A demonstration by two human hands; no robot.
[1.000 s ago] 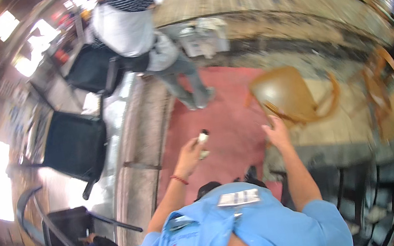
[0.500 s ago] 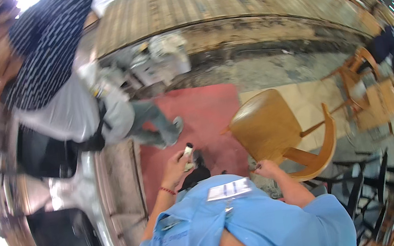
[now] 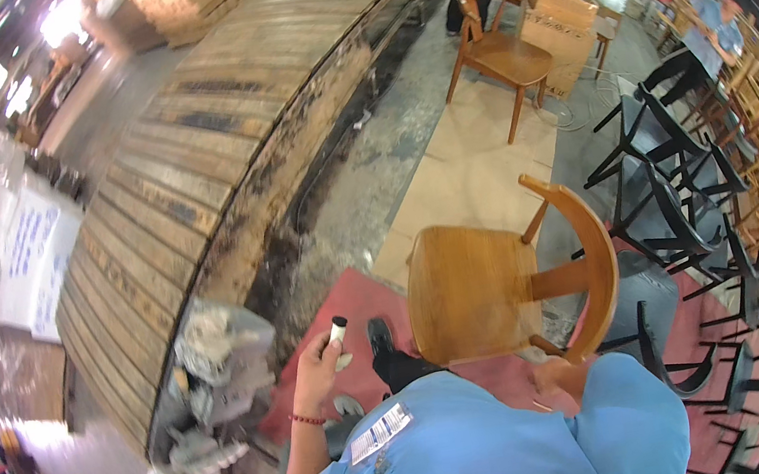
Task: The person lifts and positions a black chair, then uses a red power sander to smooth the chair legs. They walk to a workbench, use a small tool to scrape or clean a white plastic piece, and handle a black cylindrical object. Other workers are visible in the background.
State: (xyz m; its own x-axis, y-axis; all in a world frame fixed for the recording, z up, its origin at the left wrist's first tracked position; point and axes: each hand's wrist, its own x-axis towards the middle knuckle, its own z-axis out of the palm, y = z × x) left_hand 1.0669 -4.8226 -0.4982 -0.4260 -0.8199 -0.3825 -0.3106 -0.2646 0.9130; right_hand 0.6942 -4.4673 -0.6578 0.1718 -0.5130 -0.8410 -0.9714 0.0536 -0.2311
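Our left hand is closed around a small white marker with a dark cap, held upright and clear of the wooden chair so the tip stays ready. Our right hand rests at the chair's rear leg, steadying it; we cannot tell its grip. Half a second ago the chair stood further right and a seated person filled the left; now a long plank table does.
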